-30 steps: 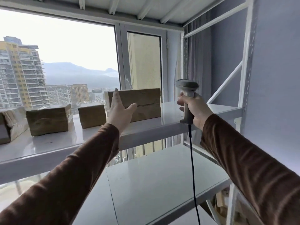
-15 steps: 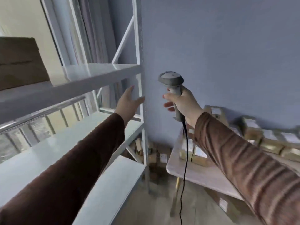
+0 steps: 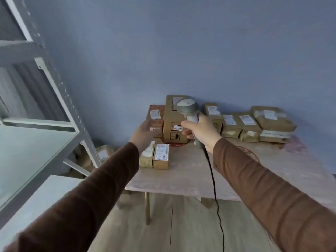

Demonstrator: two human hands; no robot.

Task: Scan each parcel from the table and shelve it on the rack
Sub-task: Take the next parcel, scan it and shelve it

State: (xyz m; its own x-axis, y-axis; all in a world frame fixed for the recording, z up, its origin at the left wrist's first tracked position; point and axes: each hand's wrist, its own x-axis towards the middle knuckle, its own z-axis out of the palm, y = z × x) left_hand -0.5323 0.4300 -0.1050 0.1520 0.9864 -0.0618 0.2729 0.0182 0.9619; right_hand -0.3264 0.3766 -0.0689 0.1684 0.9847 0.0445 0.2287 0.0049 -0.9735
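We see the white rack (image 3: 60, 99) at the left, its shelf (image 3: 27, 148) bare in the part shown, and the table (image 3: 190, 171) against the blue wall (image 3: 181, 42). Parcels line the table's back edge: a tall carton (image 3: 172, 124) near the back left corner, a flat reddish parcel (image 3: 155, 113) just beside it on the left, and a row of taped brown parcels (image 3: 254, 124) running towards the back right corner. Two small labelled parcels (image 3: 156, 156) lie side by side near the table's left edge. Our left hand (image 3: 143, 135) reaches over that left edge, fingers extended and holding nothing, just in front of the carton; the hand is blurred. Our right hand (image 3: 200, 131) grasps the handle of the grey scanner (image 3: 189, 110), head uppermost, in front of the carton. The black cable (image 3: 214, 188) hangs from the handle, past the table's front edge.
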